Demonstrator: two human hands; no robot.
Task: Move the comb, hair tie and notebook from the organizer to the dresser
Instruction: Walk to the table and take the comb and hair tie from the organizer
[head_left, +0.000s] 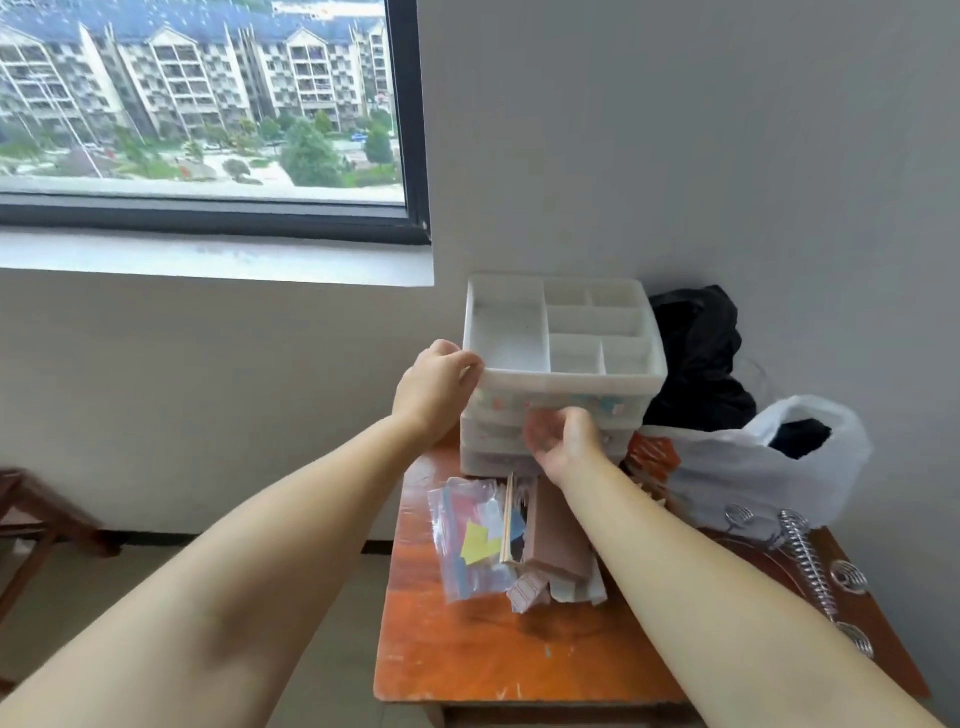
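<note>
A white plastic organizer (597, 376) with empty top compartments and drawers below stands at the back of an orange-brown wooden dresser top (467, 649). My left hand (439, 387) grips the organizer's front left corner at the rim. My right hand (563, 436) is blurred in front of the upper drawers, fingers curled at a drawer front; I cannot tell whether it holds anything. The drawers look closed or nearly so. The comb, hair tie and notebook are not visible.
A clear zip bag (467, 540) with coloured paper, thin sticks and a brown box (553, 535) lie in front of the organizer. A white plastic bag (753, 467) and black bag (696, 353) sit to the right, with metal coils (802, 551). Wall behind, window at left.
</note>
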